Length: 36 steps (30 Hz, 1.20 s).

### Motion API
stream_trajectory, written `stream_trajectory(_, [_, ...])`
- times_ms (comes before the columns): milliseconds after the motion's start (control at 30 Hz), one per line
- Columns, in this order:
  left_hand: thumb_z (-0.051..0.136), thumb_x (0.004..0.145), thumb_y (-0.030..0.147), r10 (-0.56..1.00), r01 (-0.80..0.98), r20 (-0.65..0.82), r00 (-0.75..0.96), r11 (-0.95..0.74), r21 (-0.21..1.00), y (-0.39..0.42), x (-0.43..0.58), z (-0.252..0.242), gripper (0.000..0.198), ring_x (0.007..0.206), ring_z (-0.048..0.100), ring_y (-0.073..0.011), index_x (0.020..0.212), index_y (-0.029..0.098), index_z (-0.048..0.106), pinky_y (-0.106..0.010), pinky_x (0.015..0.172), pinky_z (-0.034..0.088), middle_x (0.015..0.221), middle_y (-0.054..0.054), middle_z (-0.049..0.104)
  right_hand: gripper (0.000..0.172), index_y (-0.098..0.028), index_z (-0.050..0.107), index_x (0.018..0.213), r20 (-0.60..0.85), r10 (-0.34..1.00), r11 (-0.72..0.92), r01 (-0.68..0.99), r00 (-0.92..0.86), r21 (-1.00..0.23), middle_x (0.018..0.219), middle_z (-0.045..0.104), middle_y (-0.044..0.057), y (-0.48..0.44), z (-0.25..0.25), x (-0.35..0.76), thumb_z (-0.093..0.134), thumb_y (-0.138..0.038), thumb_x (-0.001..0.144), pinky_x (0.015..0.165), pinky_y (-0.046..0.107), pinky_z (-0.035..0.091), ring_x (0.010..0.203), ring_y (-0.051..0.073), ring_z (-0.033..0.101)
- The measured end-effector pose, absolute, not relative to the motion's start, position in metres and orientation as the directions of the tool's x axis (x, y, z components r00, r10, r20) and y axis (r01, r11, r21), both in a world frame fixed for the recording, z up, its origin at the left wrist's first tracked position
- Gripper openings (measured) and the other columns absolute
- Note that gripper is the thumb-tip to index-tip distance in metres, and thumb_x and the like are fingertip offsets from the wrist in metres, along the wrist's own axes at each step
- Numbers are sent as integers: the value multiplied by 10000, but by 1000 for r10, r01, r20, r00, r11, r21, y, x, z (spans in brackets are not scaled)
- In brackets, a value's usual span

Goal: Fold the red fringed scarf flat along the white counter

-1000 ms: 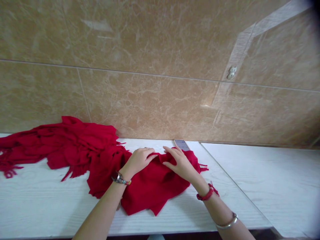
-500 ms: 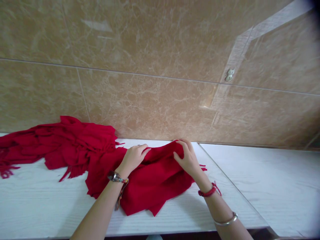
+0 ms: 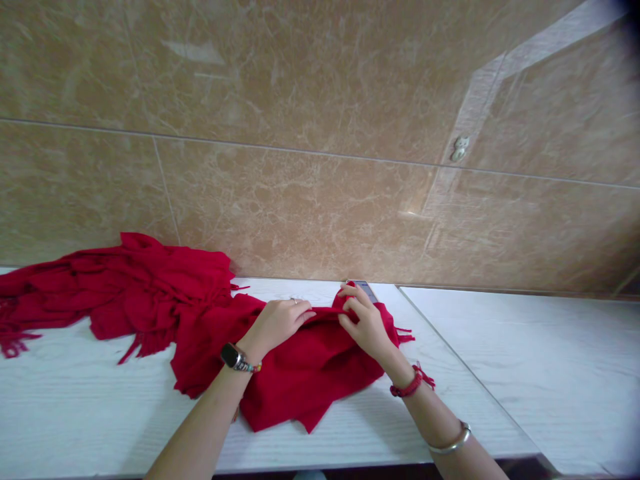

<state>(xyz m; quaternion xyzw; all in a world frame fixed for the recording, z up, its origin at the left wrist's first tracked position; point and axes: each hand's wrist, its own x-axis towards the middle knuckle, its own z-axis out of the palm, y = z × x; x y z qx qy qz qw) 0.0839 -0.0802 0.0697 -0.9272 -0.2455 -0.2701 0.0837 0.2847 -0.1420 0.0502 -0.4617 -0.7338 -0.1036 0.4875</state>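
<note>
On the white wood-grain table [image 3: 75, 413], the red fringed scarf [image 3: 165, 300] sprawls from far left to centre. The right hand [image 3: 367, 323] has dropped lower, uncovering the phone [image 3: 367, 291], and pinches a fold; the left hand [image 3: 277, 321] presses flat beside it. No writing is legible.

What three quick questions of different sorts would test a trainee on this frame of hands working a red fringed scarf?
1. True or false: both hands touch the red fringed scarf.
2. Which wrist carries the dark-faced watch with a beaded band? A) left B) right
3. What partly hidden flat thing lies by the wall behind the right hand?

Key
1. True: the left hand presses on the cloth and the right hand pinches a fold.
2. A.
3. A phone with a lit screen, on the white wood-grain table.
</note>
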Motion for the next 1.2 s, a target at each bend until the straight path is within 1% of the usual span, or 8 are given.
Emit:
stream_trajectory(133, [393, 894, 275, 518, 612, 598, 612, -789, 57, -72, 76, 73, 236, 690, 611, -162, 815, 173, 591, -241, 615, 418, 766, -42, 659, 87, -220, 461, 718, 791, 595, 441, 766, 140, -467, 782, 618, 28, -141, 52, 298, 466, -133, 706, 824, 421, 445, 785, 193, 590])
stream_trajectory(300, [388, 897, 281, 462, 532, 573, 677, -845, 51, -80, 84, 70, 245, 662, 599, -146, 798, 171, 583, -229, 601, 412, 745, -32, 649, 409, -216, 466, 1149, 727, 668, 531, 785, -156, -320, 1039, 613, 68, -144, 49, 285, 543, -225, 747, 926, 439, 378, 984, 215, 547])
stream_trajectory(433, [420, 883, 272, 403, 474, 509, 761, -881, -12, -84, 89, 69, 192, 684, 596, -146, 816, 171, 569, -232, 615, 427, 764, -25, 637, 159, -235, 609, 870, 720, 677, 525, 786, -154, -326, 786, 657, 20, -142, 49, 280, 459, -216, 822, 888, 422, 398, 742, 180, 599])
stream_trajectory(600, [477, 810, 128, 533, 615, 553, 641, -787, 46, -74, 77, 75, 159, 848, 588, -183, 942, 180, 550, -288, 732, 461, 948, -55, 625, 214, -203, 591, 746, 729, 663, 342, 797, 170, -497, 699, 628, 38, -139, 51, 299, 429, -307, 839, 651, 324, 467, 663, 189, 579])
stream_trajectory(800, [454, 796, 100, 572, 597, 584, 576, -782, 178, -74, 79, 72, 207, 879, 584, -178, 957, 177, 558, -308, 793, 462, 965, -55, 628, 293, -216, 551, 1066, 836, 549, 336, 919, -14, -205, 1133, 540, 110, -142, 49, 289, 490, -327, 802, 957, 535, 283, 1114, 277, 447])
stream_trajectory(900, [452, 827, 146, 510, 518, 527, 680, -843, 146, -83, 88, 70, 162, 850, 594, -172, 933, 178, 570, -292, 772, 464, 936, -48, 642, 413, -231, 454, 1202, 743, 629, 465, 877, -230, -122, 1109, 565, 93, -144, 46, 273, 512, -311, 801, 1007, 555, 198, 1071, 252, 485])
stream_trajectory(1067, [443, 845, 176, 485, 505, 497, 719, -857, 106, -89, 89, 73, 145, 803, 602, -171, 904, 179, 575, -277, 722, 473, 888, -40, 646, 179, -218, 590, 834, 725, 657, 500, 838, -204, -218, 750, 583, 43, -141, 46, 271, 414, -186, 839, 843, 405, 415, 742, 187, 543])
stream_trajectory(1200, [470, 802, 116, 573, 607, 518, 635, -785, 125, -80, 80, 75, 227, 886, 599, -191, 996, 180, 568, -307, 779, 473, 994, -62, 640, 215, -211, 509, 726, 788, 582, 321, 833, 202, -451, 726, 539, 51, -138, 51, 295, 346, -244, 862, 665, 330, 446, 711, 190, 520])
